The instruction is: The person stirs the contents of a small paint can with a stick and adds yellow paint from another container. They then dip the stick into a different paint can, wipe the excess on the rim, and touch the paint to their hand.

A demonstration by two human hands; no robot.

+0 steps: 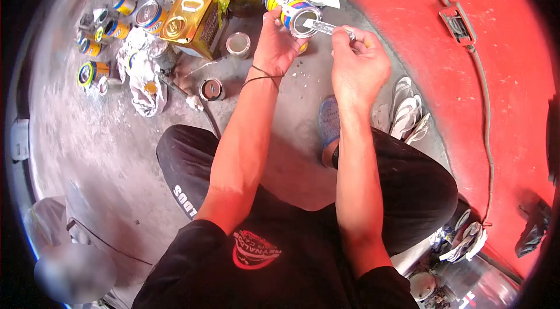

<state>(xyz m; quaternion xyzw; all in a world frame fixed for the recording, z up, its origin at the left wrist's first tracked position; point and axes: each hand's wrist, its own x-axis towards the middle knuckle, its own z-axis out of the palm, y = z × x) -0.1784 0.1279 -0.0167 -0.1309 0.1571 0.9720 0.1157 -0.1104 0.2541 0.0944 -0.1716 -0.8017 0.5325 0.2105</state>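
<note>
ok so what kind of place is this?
Likely a paint-mixing spot in a workshop, on a bare concrete floor. Cues: many small paint tins, stained rags, a big red-painted surface. The left hand holds an open tin, the right hand a flat metal tool.

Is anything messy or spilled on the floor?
Yes. Small cans lie tipped over on the floor at the left, beside a crumpled, stained rag. The left hand holds an open can tilted; the right hand holds a metal stick at it.

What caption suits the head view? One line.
Left hand grips a small can; right hand holds a metal tool at its mouth.
</note>
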